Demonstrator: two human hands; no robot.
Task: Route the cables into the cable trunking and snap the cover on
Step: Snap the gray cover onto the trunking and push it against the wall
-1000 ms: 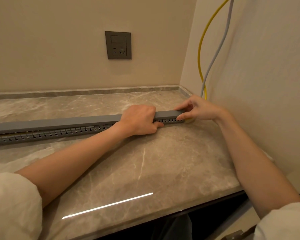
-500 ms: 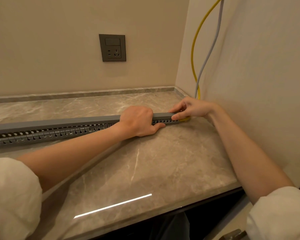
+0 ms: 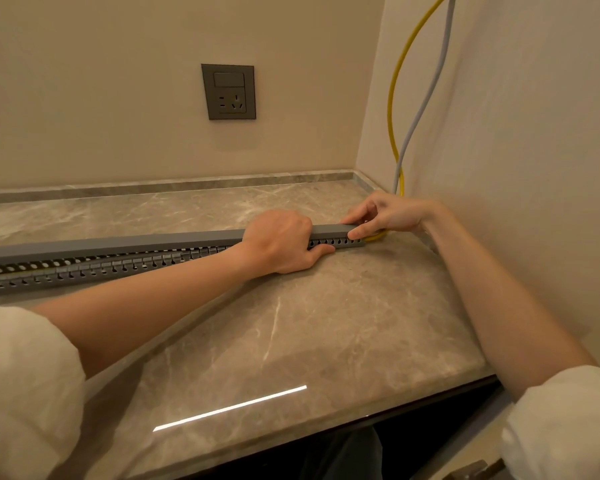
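A long grey slotted cable trunking (image 3: 94, 266) lies across the marble counter (image 3: 291, 334) from the left edge to near the right wall. A flat grey cover (image 3: 136, 244) sits on top of it, lifted a little toward the left. My left hand (image 3: 279, 245) grips cover and trunking together near the right end, thumb on the front slots. My right hand (image 3: 383, 213) pinches the cover's right end between thumb and fingers. A yellow cable (image 3: 394, 98) and a grey cable (image 3: 426, 95) hang down the right wall and enter the trunking's end behind my right hand.
A dark grey wall socket with a switch (image 3: 228, 91) is set in the back wall. A low marble upstand (image 3: 187, 185) runs along the counter's back. The right wall stands close beside my right arm. The counter's front edge drops to a dark gap below.
The view has shifted slightly; both hands stay at the trunking's right end. My right thumb now lies lower on the cover's end.
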